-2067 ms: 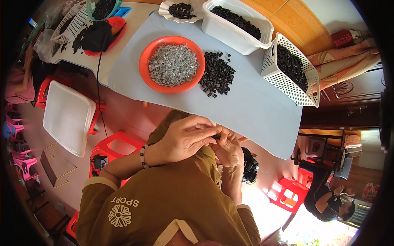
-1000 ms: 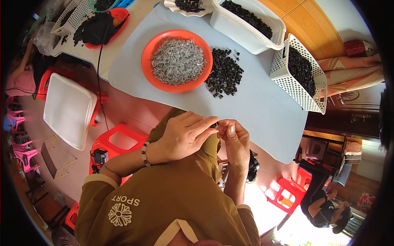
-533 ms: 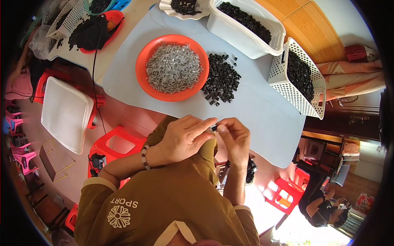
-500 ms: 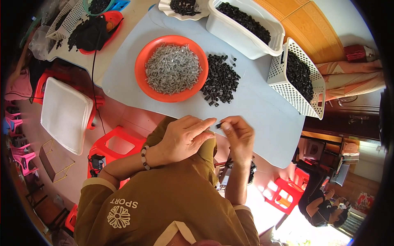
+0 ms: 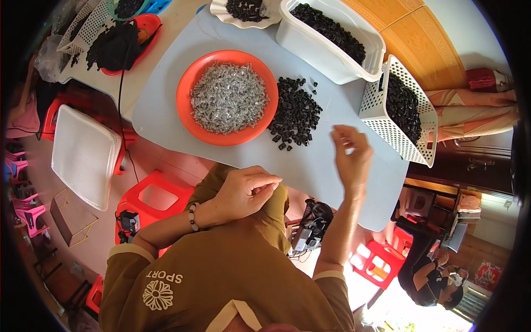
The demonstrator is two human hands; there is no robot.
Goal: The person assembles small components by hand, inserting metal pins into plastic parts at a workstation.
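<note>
My left hand [image 5: 247, 191] is pinched closed; my right hand [image 5: 352, 156], its grip unclear, hovers near small, blocky black plastic pieces [image 5: 296, 113].

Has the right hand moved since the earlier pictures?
Yes. Judged against the table, the right hand has moved forward and rightward, away from the left hand, and now shows over the tabletop, nearer the basket.

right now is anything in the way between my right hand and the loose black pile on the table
Nothing visible stands between your right hand and the loose black pile; only bare tabletop shows there. The red plate is on the pile's left, and the white perforated basket stands farther right.
</note>
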